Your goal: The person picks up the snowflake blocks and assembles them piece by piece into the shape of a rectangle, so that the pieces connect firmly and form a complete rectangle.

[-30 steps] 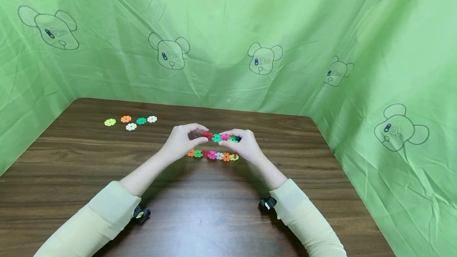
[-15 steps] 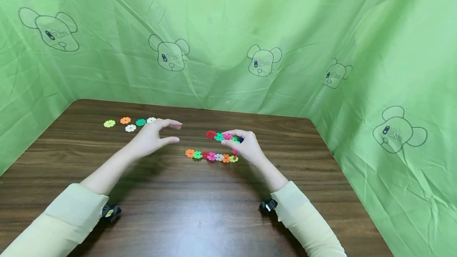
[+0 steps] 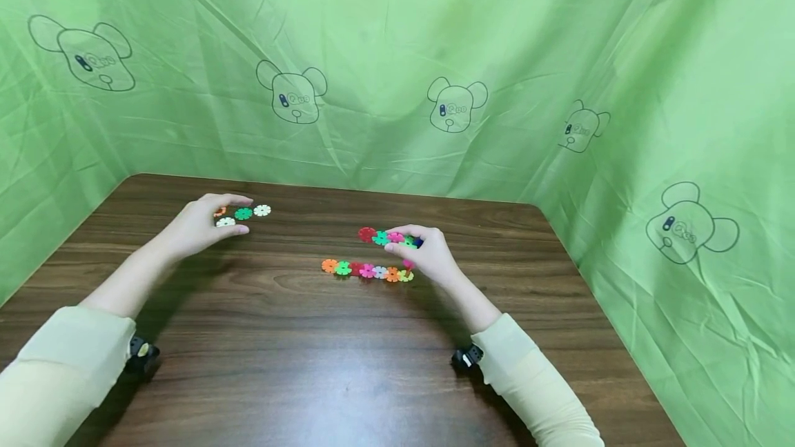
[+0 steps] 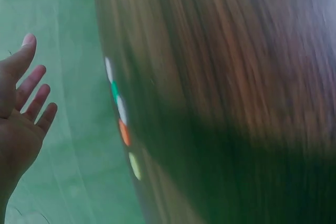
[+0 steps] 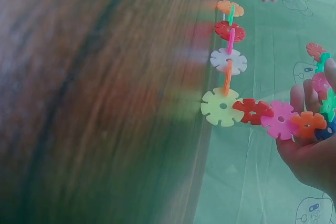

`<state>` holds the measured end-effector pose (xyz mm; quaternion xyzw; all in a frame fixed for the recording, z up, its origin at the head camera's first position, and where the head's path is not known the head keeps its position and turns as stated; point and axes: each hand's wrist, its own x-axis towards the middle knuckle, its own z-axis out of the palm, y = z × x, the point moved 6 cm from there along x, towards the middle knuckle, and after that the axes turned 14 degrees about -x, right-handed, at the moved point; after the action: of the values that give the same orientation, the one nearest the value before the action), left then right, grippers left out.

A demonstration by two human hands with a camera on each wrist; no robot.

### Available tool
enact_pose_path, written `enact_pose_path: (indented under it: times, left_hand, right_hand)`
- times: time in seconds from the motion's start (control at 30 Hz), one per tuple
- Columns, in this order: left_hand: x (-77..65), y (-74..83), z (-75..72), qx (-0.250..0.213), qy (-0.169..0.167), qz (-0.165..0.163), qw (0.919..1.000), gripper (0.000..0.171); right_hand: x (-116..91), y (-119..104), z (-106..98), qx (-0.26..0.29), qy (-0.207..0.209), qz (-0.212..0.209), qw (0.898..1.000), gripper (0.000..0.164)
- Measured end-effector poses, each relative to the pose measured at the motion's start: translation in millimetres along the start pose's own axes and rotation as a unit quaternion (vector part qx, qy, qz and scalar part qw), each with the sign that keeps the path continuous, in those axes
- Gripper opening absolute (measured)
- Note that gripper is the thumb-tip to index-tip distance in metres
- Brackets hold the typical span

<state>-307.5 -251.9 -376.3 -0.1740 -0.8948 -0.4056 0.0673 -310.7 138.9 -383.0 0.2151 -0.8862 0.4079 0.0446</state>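
My right hand (image 3: 431, 254) grips a chain of linked snowflake discs (image 3: 367, 270) by its blue and green part. The chain bends in a U; in the right wrist view its corner is a pale yellow disc (image 5: 214, 116), followed by a red disc (image 5: 254, 112) and a pink disc (image 5: 280, 124). My left hand (image 3: 192, 230) hovers over the loose discs at the back left, thumb and fingers spread, holding nothing. Around it show a green disc (image 3: 243, 214), a white disc (image 3: 262, 210) and a partly covered orange disc. A yellow-green disc (image 4: 135, 166) appears only in the left wrist view.
The wooden table (image 3: 279, 364) carries the discs. Behind and beside it hangs a green curtain (image 3: 373, 74) with bear-head drawings. A small black wrist camera (image 3: 466, 357) sits at my right cuff, another at my left.
My left hand has let go of the chain and moved left to the loose discs, covering some of them. The right hand keeps its hold on the chain, barely moving.
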Motion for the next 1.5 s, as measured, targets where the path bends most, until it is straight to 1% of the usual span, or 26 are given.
enact_pose_path:
  times: [0.13, 0.27, 0.33, 0.47, 0.6, 0.73, 0.97, 1.03, 1.17, 1.3, 1.4, 1.5]
  left_hand:
    - [-0.4, -24.0, -9.4, 0.007, -0.009, -0.029, 0.9995, 0.057]
    - [-0.6, -46.9, -16.3, 0.017, -0.018, -0.053, 0.9983, 0.055]
    - [-1.0, -57.1, -18.5, 0.018, -0.022, -0.062, 0.9977, 0.054]
    - [-2.3, -72.5, -20.0, 0.013, -0.032, -0.072, 0.9968, 0.052]
    - [-2.5, -82.1, -19.8, 0.011, -0.038, -0.081, 0.9959, 0.049]
    - [-0.9, -87.1, -20.1, 0.013, -0.041, -0.082, 0.9957, 0.045]
    - [1.5, -92.3, -17.6, 0.026, -0.062, -0.086, 0.9940, 0.038]
    - [1.6, -92.9, -17.3, 0.028, -0.058, -0.081, 0.9946, 0.036]
    - [1.6, -90.4, -16.0, 0.038, -0.033, -0.055, 0.9973, 0.031]
    - [3.7, -86.5, -10.9, 0.053, -0.014, -0.030, 0.9980, 0.024]
    - [5.8, -83.1, -7.2, 0.059, -0.014, -0.023, 0.9979, 0.019]
    - [6.9, -81.0, -4.7, 0.053, -0.021, -0.026, 0.9980, 0.018]
  right_hand:
    - [1, 1, 1, 0.000, -0.005, 0.004, 1.000, 0.027]
    - [1, 2, 2, 0.000, -0.009, 0.008, 1.000, 0.029]
    - [0, -3, 0, -0.002, -0.011, 0.007, 1.000, 0.028]
    - [1, -5, 1, -0.004, -0.013, 0.001, 1.000, 0.026]
    - [4, -2, 3, -0.001, -0.015, -0.003, 1.000, 0.028]
    - [4, -3, 4, -0.002, -0.020, -0.001, 1.000, 0.028]
    - [4, -5, 5, -0.006, -0.026, -0.003, 1.000, 0.027]
    - [4, -5, 5, -0.007, -0.026, -0.003, 1.000, 0.026]
    - [4, -5, 5, -0.008, -0.025, -0.002, 1.000, 0.026]
    - [4, -5, 5, -0.006, -0.024, 0.001, 1.000, 0.026]
    - [4, -4, 5, -0.005, -0.022, 0.003, 1.000, 0.025]
    - [4, -4, 5, -0.007, -0.022, 0.002, 1.000, 0.025]
